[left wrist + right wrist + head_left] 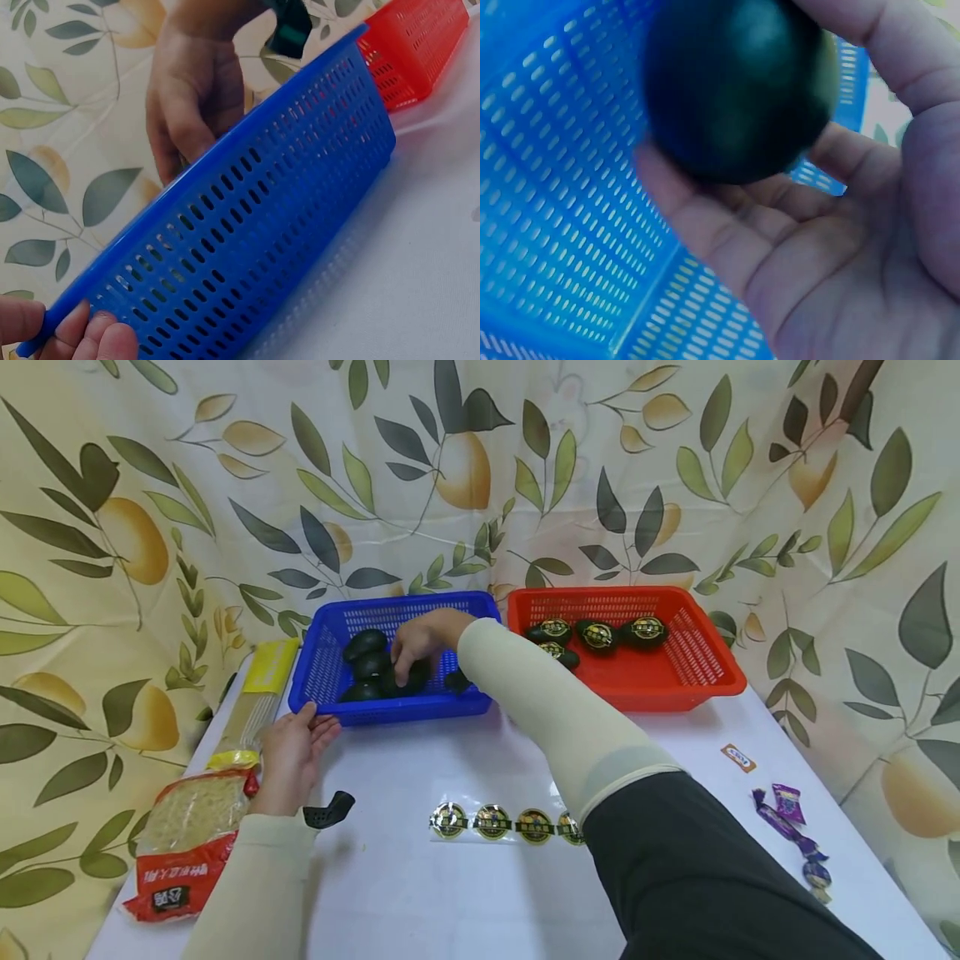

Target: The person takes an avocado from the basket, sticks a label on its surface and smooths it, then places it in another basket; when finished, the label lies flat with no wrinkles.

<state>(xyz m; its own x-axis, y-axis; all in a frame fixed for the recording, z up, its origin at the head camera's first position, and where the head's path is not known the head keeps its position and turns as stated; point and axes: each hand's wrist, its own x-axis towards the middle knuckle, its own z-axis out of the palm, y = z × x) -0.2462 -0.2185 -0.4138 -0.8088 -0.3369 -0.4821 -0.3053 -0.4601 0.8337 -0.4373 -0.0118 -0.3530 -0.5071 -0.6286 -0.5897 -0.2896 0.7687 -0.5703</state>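
Here, we curl our right hand [417,642] around a dark avocado [739,86] inside the blue basket [330,647], while our left hand [291,753] grips its near rim corner.

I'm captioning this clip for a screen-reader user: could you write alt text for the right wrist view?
A right hand holds a dark, smooth, rounded avocado with its fingers curled under it, filling most of the close, blurry picture. Behind it is the perforated blue basket.

head: high, forward-down | wrists: close | shared: blue basket [330,643]
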